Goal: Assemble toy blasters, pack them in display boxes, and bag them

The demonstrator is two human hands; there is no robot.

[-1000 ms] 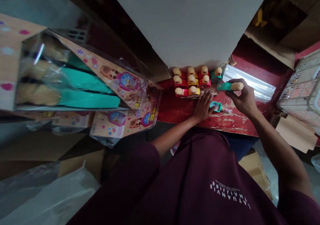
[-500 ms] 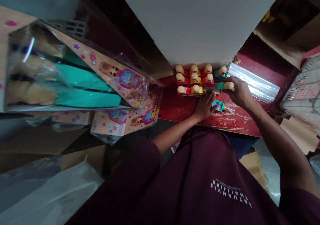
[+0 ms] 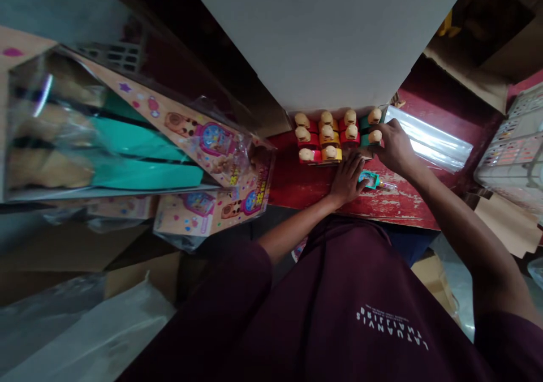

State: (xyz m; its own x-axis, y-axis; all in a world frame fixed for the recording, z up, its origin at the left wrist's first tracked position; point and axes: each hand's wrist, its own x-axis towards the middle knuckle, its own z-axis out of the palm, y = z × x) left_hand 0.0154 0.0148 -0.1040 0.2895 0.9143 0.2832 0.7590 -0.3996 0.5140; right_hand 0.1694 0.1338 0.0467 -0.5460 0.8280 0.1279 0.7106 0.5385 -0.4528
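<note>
Maroon shirt, white lettering, nearest. Red table, paint scuffed pale along the front. On it, one small teal piece, clear stem to the right, just beside the left thumb. Left hand: fingers straight and close together, thumb spread, tips to the right of the front yellow toy. Right hand: thumb and fingers clamped on a tan-headed teal toy, which stands in the rightmost column, in front of another teal one. Remaining toys in red and yellow columns, leftward. Clear plastic sleeves, flat, right of the block. Tall pale panel, behind the toys. Left side: printed window box of larger teal toys. Far right: white basket, beside brown cardboard.
</note>
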